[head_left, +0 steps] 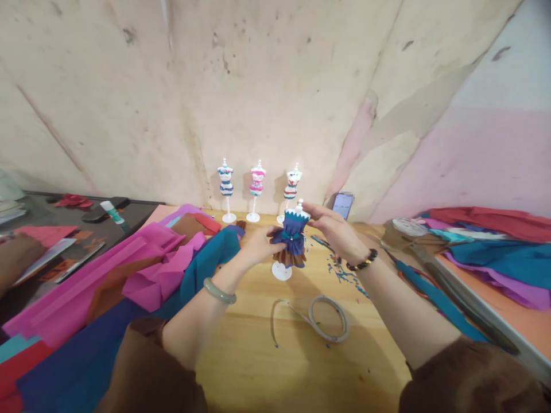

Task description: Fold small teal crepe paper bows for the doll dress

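Note:
A miniature dress form in a paper dress stands on a white round base (282, 271) in the middle of the wooden table. The paper dress (295, 240) has a blue zigzag-topped bodice, a teal bow at the waist and a brown pleated lower skirt. My left hand (261, 244) pinches the dress at its left side, thumb in front. On the other side, my right hand (336, 229) has its fingers stretched out beside the bodice and shoulder; whether the fingertips touch is unclear.
Behind stand three dress forms (256, 186) with coloured bands. A phone (342, 205) leans on the wall. Crepe paper (159, 246) is heaped left, near a glue stick (112, 212). A coiled cable (328, 319), paper scraps (344, 275) and scissors (322, 244) lie around. Another person's arm (17, 258) shows far left.

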{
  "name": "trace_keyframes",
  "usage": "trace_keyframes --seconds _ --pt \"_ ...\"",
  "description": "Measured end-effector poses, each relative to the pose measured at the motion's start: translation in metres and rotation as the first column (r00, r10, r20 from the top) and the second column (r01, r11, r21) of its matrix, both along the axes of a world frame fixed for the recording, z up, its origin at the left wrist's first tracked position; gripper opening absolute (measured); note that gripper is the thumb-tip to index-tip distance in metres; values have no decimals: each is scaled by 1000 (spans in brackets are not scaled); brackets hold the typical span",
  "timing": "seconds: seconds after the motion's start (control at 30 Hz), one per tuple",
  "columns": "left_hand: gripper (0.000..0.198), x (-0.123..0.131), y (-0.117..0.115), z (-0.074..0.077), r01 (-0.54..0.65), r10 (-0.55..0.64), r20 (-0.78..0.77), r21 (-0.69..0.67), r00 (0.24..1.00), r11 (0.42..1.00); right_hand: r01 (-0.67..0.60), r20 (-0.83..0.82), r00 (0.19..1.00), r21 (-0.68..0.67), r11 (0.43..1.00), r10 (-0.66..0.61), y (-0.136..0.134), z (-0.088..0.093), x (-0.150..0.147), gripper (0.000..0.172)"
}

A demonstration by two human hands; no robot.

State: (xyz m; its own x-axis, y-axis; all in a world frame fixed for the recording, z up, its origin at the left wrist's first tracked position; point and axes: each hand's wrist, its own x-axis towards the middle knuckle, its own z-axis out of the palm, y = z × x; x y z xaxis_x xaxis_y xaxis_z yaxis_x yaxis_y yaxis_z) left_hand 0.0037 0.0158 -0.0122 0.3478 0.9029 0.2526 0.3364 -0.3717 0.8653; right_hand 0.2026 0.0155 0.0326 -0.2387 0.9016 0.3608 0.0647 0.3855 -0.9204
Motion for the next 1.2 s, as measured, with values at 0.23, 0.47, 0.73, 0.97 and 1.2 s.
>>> trace_keyframes --seconds 0.23,0.47,0.73,0.97,1.2 --pt "38 4 -3 0 -30 30 25 0 999 1000 135 274 947 131 982 -166 -6 37 -14 37" --pt "68 -11 -4 -19 -47 51 107 -38 993 998 128 289 949 20 992 -128 6 48 -11 44" --pt "65 -23 -7 -32 23 -16 91 -76 996 997 210 343 922 -48 977 -181 29 56 4 36" --pt "77 -36 -2 -60 -129 127 -30 -327 992 936 300 362 891 -12 954 -276 49 81 32 32" --pt "61 -40 0 -81 -150 127 -82 -399 988 905 441 380 821 48 896 -425 97 97 62 30"
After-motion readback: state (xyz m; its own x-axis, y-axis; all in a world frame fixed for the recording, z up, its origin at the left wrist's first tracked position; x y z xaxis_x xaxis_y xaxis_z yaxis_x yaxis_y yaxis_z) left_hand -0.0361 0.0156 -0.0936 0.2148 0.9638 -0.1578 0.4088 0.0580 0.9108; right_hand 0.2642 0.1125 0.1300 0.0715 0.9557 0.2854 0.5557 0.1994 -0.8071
